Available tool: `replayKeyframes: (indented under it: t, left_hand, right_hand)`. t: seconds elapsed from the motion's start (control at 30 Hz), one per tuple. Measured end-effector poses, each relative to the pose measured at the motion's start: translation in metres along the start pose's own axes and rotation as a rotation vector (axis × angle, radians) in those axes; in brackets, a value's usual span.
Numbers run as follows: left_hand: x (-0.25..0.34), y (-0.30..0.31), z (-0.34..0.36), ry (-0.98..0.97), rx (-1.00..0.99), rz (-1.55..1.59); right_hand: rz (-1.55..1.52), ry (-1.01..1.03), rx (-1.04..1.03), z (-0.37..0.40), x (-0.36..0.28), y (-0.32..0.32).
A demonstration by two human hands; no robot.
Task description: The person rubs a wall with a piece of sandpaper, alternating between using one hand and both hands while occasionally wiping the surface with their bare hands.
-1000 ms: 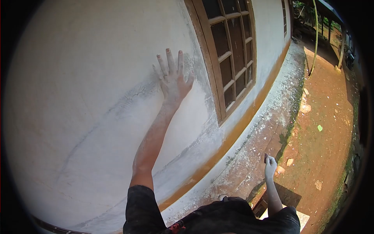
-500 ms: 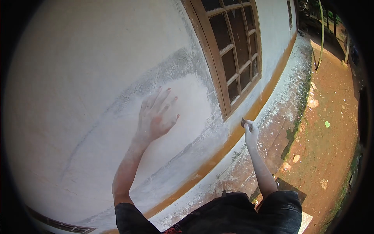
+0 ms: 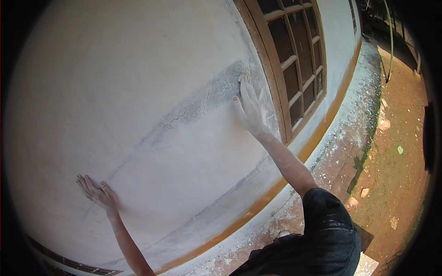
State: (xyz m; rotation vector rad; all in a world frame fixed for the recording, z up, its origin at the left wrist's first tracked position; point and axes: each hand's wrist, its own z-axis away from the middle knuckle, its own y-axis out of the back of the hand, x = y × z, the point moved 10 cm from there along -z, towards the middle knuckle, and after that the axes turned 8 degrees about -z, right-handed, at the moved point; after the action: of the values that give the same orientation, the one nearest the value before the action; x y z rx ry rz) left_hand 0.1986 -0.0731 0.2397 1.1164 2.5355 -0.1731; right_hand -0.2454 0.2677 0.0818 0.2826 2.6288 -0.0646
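Observation:
My right hand is raised to the wall beside the window, dusted white, its fingers together and pressed against the rough grey band. Under its fingertips a dark edge shows of a small sheet that looks like sandpaper, mostly hidden by the hand. Low on the left, my left hand lies against the white wall with fingers stretched out and nothing in it. Between the two hands spreads a smooth, paler white patch, bordered by the grey band above.
A wooden window frame with small panes stands right of my right hand. Along the wall's foot run an orange-brown stripe and a ledge speckled white. Beyond lies reddish dirt ground with scattered stones.
My right hand has risen from beside the ledge, where it pinched the small dark sheet, to the grey band. My left hand has moved down and left along the wall.

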Motion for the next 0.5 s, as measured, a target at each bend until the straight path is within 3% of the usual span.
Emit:
replayKeyframes:
  t: [0.2,0.3,0.4,0.5]
  left_hand:
    - [0.007,-0.004,0.006,-0.075,0.027,-0.103]
    - [0.01,-0.001,0.004,-0.08,0.028,-0.087]
    - [0.014,0.002,0.004,-0.091,0.048,-0.074]
    - [0.014,0.003,0.001,-0.105,0.045,-0.084]
  right_hand:
    - [0.022,-0.242,-0.046,-0.081,-0.003,0.01]
    - [-0.184,-0.122,0.036,-0.049,0.002,-0.005]
    - [-0.01,-0.052,-0.108,0.0,-0.008,-0.017]
    - [-0.064,-0.148,-0.113,-0.055,0.017,-0.002]
